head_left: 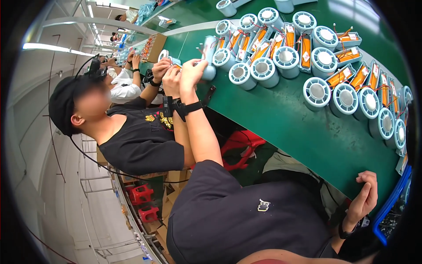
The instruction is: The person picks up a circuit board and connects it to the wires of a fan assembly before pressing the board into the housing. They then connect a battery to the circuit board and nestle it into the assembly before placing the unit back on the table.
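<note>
My left hand reaches across to the far left end of the green table, beside a co-worker's hands. Its fingers are closed at a light blue plastic unit with a round cylinder and a raised part smeared by motion. My fingers partly hide where they grip it. At the lower right, my right hand hovers by the table edge, fingers loosely bent and apart, with nothing in it. The co-worker's other hand is beside a smaller light blue piece with a pale round end.
Several light blue units with round grilled ends and orange wired packs stand in rows on the green table. Blue cables run along the right edge. A red stool stands below the table; a cardboard box stands further along.
</note>
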Motion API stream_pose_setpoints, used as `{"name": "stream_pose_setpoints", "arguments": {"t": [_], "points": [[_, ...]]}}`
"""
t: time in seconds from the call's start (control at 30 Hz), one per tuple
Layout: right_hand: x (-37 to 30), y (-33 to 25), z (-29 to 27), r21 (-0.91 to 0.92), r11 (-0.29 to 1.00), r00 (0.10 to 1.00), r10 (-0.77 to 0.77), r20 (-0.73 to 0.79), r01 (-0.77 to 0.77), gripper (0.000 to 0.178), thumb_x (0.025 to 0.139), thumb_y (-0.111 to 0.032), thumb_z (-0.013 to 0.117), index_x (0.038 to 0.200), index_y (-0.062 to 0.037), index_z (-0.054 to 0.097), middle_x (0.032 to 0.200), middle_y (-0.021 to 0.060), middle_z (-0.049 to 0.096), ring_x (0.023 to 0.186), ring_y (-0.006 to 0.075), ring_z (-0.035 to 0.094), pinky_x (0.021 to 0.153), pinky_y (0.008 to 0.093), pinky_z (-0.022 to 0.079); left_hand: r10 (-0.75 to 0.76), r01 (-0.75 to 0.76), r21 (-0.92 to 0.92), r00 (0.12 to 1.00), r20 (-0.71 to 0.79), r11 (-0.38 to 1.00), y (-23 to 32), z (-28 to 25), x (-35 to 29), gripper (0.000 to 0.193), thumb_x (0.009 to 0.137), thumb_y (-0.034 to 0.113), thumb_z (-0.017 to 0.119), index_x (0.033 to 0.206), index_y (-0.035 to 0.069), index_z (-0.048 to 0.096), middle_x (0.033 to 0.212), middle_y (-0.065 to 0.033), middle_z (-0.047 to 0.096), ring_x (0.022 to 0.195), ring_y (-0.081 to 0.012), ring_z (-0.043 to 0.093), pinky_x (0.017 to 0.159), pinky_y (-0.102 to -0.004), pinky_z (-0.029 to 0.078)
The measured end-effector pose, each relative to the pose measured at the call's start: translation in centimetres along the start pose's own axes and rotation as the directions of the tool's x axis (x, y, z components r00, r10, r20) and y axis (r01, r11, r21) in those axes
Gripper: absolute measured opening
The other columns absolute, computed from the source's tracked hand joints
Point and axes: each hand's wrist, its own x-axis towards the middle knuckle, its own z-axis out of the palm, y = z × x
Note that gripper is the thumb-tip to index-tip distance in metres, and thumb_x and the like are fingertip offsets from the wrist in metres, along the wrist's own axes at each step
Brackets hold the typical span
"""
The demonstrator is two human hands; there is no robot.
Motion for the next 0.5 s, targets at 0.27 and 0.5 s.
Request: {"name": "stream_pose_setpoints", "arguments": {"t": [0.27,0.5], "points": [[0.2,0.1,0.0,-0.043,0.999,1.0,0.017,0.013,-0.017,0.026,0.106,-0.014,0.044,0.099,0.005,0.06,0.088,0.0128,0.058,0.089,0.0243,0.055,0.081,0.0343,0.044,0.546,-0.624,-0.109,0.744,-0.385,0.774,6.1,0.8,-13.9,0.028,0.08,0.013,0.08,0.103,0.003,0.067,0.098,-0.0079,0.068,0.095,-0.0185,0.065,0.084,-0.0318,0.053],[-0.4,1.4,-0.7,0.188,0.982,0.999,0.033,-0.036,-0.026,0.025,0.109,-0.014,0.042,0.102,0.0052,0.058,0.098,0.0135,0.057,0.092,0.0213,0.052,0.088,0.0339,0.042,0.938,-0.911,-0.381,0.019,0.345,0.158,14.4,14.1,-23.5,0.017,0.069,0.013,0.075,0.082,0.009,0.064,0.114,-0.0076,0.068,0.112,-0.0335,0.063,0.094,-0.0418,0.055]]}}
